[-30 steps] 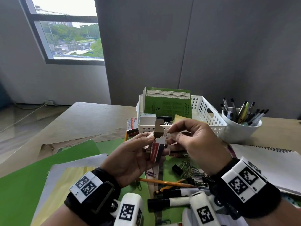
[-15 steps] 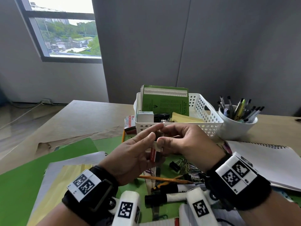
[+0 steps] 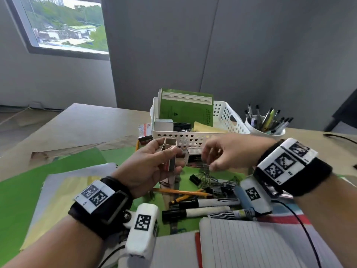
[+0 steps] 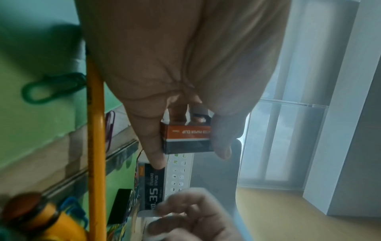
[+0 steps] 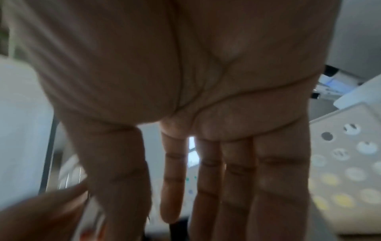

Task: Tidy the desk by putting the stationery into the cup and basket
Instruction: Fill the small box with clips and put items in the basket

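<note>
My left hand (image 3: 148, 169) holds the small paper clip box (image 4: 186, 140) upright, its open end up, pinched by thumb and fingers on 2 opposite side walls. I judge the carton light and easily crushed, so the grip stays on the walls. My right hand (image 3: 226, 153) hovers just beside it over the loose paper clips (image 3: 209, 177) on the counter (image 3: 81, 130), fingers relaxed; whether they pinch a clip I cannot tell. Beyond stand the basket (image 3: 226, 117) and cup (image 3: 255, 128).

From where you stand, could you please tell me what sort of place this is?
Probably an office: a desk strewn with stationery, a cup of pens, a notebook, and a window overlooking buildings.
</note>
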Demonstrator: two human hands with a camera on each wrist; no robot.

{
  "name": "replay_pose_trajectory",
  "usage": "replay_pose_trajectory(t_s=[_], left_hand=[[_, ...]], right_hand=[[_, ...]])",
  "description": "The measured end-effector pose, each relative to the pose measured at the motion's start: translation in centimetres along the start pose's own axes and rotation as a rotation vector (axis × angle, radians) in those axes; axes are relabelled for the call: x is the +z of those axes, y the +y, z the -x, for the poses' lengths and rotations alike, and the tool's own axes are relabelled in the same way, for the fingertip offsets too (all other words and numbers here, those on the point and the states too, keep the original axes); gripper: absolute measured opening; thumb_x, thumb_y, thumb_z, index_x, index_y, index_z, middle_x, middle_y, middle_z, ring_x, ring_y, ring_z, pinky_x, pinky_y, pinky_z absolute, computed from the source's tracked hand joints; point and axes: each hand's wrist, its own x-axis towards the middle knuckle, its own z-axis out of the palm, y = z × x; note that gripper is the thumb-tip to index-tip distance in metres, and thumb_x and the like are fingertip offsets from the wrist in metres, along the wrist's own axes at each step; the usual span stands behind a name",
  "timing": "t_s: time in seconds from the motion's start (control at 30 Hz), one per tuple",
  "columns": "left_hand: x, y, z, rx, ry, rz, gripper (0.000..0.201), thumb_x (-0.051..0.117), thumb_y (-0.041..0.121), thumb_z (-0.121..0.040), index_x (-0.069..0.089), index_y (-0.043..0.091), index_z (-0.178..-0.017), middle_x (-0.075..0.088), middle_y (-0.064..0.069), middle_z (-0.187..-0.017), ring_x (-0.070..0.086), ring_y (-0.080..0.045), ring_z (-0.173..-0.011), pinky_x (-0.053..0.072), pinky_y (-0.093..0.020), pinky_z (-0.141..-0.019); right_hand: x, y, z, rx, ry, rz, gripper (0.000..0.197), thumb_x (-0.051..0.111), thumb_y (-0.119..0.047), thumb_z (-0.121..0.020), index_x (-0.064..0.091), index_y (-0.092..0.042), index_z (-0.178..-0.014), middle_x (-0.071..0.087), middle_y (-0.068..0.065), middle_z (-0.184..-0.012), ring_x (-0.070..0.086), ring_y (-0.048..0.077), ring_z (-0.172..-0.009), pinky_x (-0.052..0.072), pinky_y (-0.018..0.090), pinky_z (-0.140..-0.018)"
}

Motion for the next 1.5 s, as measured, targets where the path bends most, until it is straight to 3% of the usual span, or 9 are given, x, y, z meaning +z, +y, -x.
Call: replay_pose_trajectory(t_s=[0.17, 0.5, 0.63, 0.83, 1.03, 1.1, 1.27, 1.43, 1.5], left_hand=[[0.0, 0.0, 0.1, -0.007, 0.004, 0.018, 0.058, 0.075, 0.017, -0.086, 0.049, 0.005, -0.137, 0.062, -0.026, -0.136, 0.060, -0.041, -0.115, 0.058, -0.045, -0.090], [1.0, 0.5, 0.9, -0.040, -0.006, -0.011, 0.078, 0.086, 0.021, -0.070, 0.049, 0.002, -0.136, 0.053, -0.033, -0.139, 0.062, -0.037, -0.110, 0.061, -0.041, -0.085], [1.3, 0.9, 1.2, -0.096, -0.023, 0.006, 0.060, 0.076, 0.011, -0.083, 0.050, -0.001, -0.135, 0.058, -0.033, -0.116, 0.064, -0.033, -0.090, 0.058, -0.023, -0.051], [0.5, 0.3, 0.6, -0.122, -0.062, -0.037, 0.062, 0.082, 0.007, -0.075, 0.056, 0.003, -0.131, 0.062, -0.022, -0.124, 0.065, -0.035, -0.107, 0.059, -0.044, -0.089], [0.2, 0.1, 0.4, -0.145, -0.107, -0.070, 0.063, 0.083, 0.001, -0.073, 0.057, 0.006, -0.131, 0.055, -0.032, -0.139, 0.064, -0.038, -0.113, 0.055, -0.050, -0.096], [0.1, 0.0, 0.3, -0.142, -0.118, -0.091, 0.062, 0.082, 0.000, -0.074, 0.057, 0.006, -0.131, 0.060, -0.029, -0.131, 0.062, -0.040, -0.115, 0.054, -0.051, -0.096], [-0.2, -0.3, 0.0, -0.126, -0.121, -0.079, 0.057, 0.083, -0.002, -0.075, 0.061, 0.007, -0.128, 0.062, -0.020, -0.116, 0.056, -0.043, -0.118, 0.049, -0.053, -0.099], [-0.2, -0.3, 0.2, -0.129, -0.128, -0.053, 0.058, 0.082, -0.004, -0.078, 0.060, 0.006, -0.131, 0.061, -0.024, -0.123, 0.053, -0.043, -0.119, 0.046, -0.054, -0.102], [0.0, -0.3, 0.3, -0.128, -0.132, -0.054, 0.061, 0.082, -0.003, -0.078, 0.057, 0.004, -0.134, 0.059, -0.024, -0.126, 0.052, -0.043, -0.118, 0.047, -0.053, -0.103]], right_hand=[[3.0, 0.1, -1.1, 0.021, -0.023, 0.374, 0.053, 0.083, -0.043, -0.077, 0.061, -0.035, -0.125, 0.063, -0.008, -0.117, 0.059, 0.015, -0.099, 0.053, 0.032, -0.085], [2.8, 1.1, -2.2, -0.017, -0.017, 0.337, 0.024, 0.081, -0.036, -0.083, 0.070, -0.029, -0.103, 0.066, -0.011, -0.099, 0.058, 0.011, -0.086, 0.046, 0.026, -0.071], [2.6, 1.6, -2.5, -0.026, -0.079, 0.281, 0.016, 0.081, -0.031, -0.083, 0.065, -0.030, -0.087, 0.069, -0.010, -0.088, 0.063, 0.010, -0.077, 0.047, 0.023, -0.065], [-0.5, 1.0, -1.1, -0.090, -0.063, 0.103, 0.007, 0.074, -0.022, -0.091, 0.067, -0.021, -0.088, 0.076, 0.006, -0.084, 0.067, 0.012, -0.064, 0.056, 0.028, -0.065], [-2.1, -2.0, -0.3, -0.300, 0.083, -0.240, 0.012, 0.077, -0.018, -0.089, 0.065, -0.019, -0.086, 0.067, 0.005, -0.076, 0.060, 0.018, -0.065, 0.057, 0.035, -0.062], [-1.7, -2.9, -0.5, -0.304, 0.099, -0.170, 0.013, 0.078, -0.023, -0.089, 0.066, -0.027, -0.085, 0.070, 0.004, -0.080, 0.062, 0.019, -0.066, 0.059, 0.042, -0.064], [-0.6, -4.5, -0.7, -0.298, 0.229, 0.174, 0.012, 0.077, -0.024, -0.088, 0.067, -0.031, -0.087, 0.067, -0.012, -0.082, 0.061, 0.003, -0.074, 0.056, 0.027, -0.072], [-0.2, -5.0, -1.1, -0.317, 0.269, 0.203, 0.021, 0.076, -0.015, -0.084, 0.073, -0.035, -0.088, 0.068, -0.017, -0.089, 0.064, 0.003, -0.082, 0.059, 0.035, -0.078], [-0.1, -5.2, -1.1, -0.359, 0.269, 0.143, 0.025, 0.077, -0.012, -0.085, 0.076, -0.036, -0.093, 0.070, -0.019, -0.089, 0.066, 0.001, -0.083, 0.060, 0.029, -0.078]])
